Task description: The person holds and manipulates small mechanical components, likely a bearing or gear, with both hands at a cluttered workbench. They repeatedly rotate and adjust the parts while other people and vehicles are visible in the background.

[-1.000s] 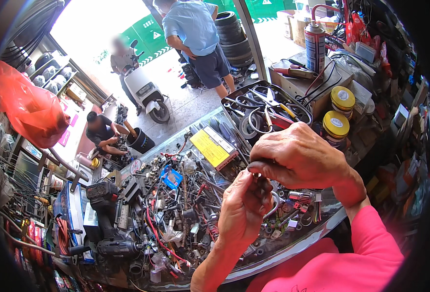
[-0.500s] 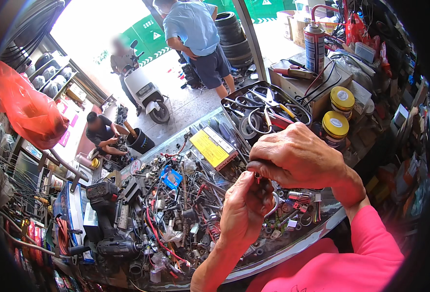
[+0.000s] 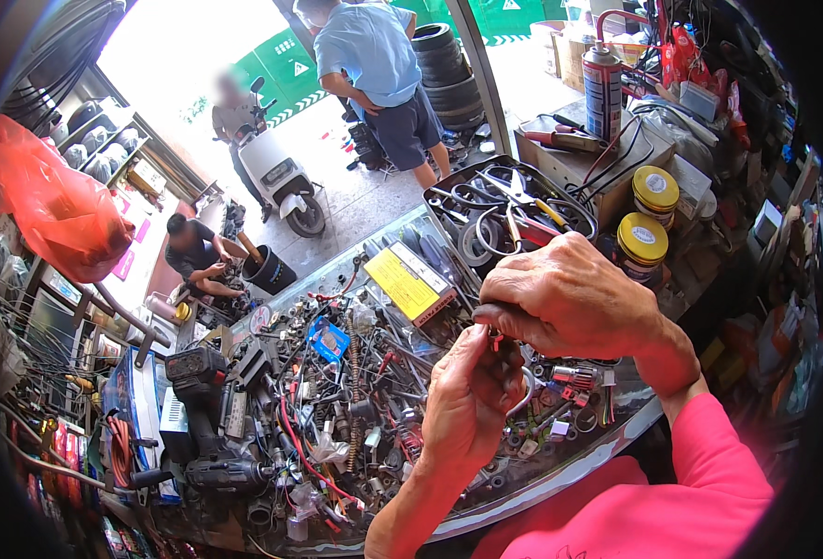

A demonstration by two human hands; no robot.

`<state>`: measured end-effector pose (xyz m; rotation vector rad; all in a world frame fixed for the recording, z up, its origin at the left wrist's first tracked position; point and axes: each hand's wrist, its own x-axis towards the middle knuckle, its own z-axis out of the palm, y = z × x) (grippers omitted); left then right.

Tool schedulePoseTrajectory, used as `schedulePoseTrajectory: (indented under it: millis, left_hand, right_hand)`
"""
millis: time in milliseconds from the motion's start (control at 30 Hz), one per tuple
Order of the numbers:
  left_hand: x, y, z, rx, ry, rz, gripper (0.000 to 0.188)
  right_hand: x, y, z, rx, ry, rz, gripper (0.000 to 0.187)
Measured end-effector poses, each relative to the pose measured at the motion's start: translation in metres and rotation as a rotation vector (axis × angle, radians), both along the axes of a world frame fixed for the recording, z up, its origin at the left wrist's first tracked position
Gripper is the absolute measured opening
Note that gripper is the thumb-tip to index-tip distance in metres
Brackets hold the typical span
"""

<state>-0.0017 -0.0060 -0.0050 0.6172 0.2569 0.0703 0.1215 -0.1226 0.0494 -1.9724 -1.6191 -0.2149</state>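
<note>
Almost nothing has moved since the earlier frames: both hands stay up over the bench, pinched on the same little part, and the left thumb has only slid a tiny bit.

The right hand (image 3: 574,298) is curled over from above. Its fingers (image 3: 504,317) are closed on a small dark metal part (image 3: 498,343) with a bit of red on it. The left hand (image 3: 467,405) comes up from below, and its fingers (image 3: 486,349) press on the same part from the other side. So the part sits between the two hands, held in the air just above the bench (image 3: 560,470). It is too small and too hidden to tell what kind of part it is.

Under the hands the bench is covered in a big pile of screws, springs, wires and bits of metal. A yellow box (image 3: 409,282) lies near the back of the pile, just beside a black tray of scissors and pliers (image 3: 514,210). Two jars with yellow lids (image 3: 649,219) stand to the right of the tray. A black power drill (image 3: 202,410) lies at the left end of the bench.

Farther off, a person in a blue shirt (image 3: 374,65) stands by a stack of tyres (image 3: 448,70), and another person crouches by a black bucket (image 3: 267,270). A white scooter (image 3: 276,172) is parked on the floor.
</note>
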Motion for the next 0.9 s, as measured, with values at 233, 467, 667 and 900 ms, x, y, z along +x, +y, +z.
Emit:
schedulePoseTrajectory:
  millis: [233,467,667,900]
  left_hand:
    - [0.001,0.0,0.0,-0.036,-0.003,0.002,0.019]
    - [0.003,-0.001,0.003,0.007,0.046,0.031,0.026]
    - [-0.001,0.004,-0.012,-0.177,-0.117,-0.057,0.028]
    - [0.001,-0.002,0.006,-0.02,-0.086,0.067,0.022]
  right_hand:
    - [0.001,0.0,0.0,0.028,-0.047,-0.033,0.02]
    - [0.004,0.0,-0.003,0.047,-0.058,-0.061,0.02]
    - [0.004,-0.001,0.0,0.08,-0.01,-0.007,0.018]
    - [0.003,-0.003,0.001,0.089,-0.022,-0.012,0.02]
